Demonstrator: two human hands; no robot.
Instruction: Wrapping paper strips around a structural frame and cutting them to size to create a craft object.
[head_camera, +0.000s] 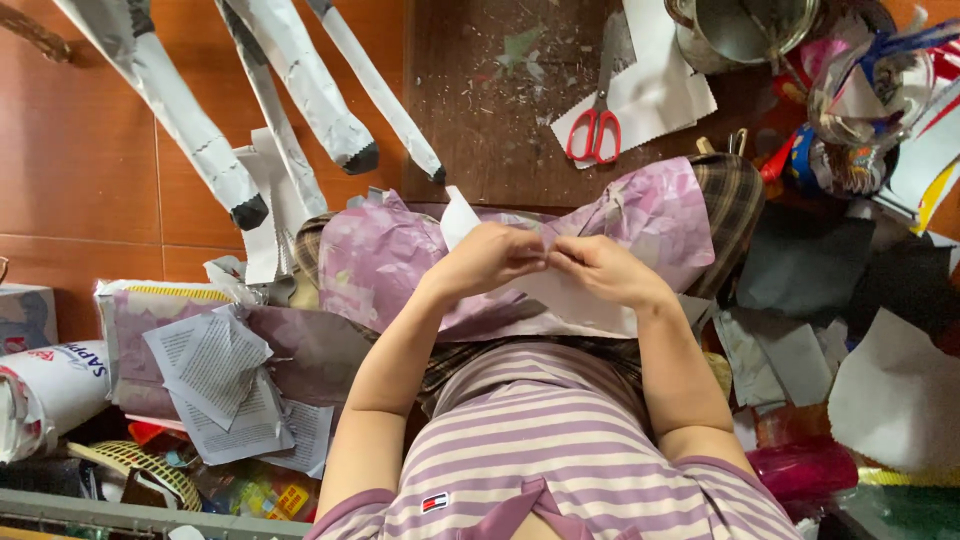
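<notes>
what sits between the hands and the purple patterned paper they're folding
Nothing visible: the left hand and right hand both pinch the purple patterned paper directly at its white fold, fingertips nearly meeting.

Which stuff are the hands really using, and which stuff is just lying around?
In use:
- left hand and right hand, pinching the white paper
- purple paper under it, on the lap

Just lying about:
- red scissors on the wooden board
- metal pot
- printed pages
- grey sheets
- paper cones on the floor
</notes>
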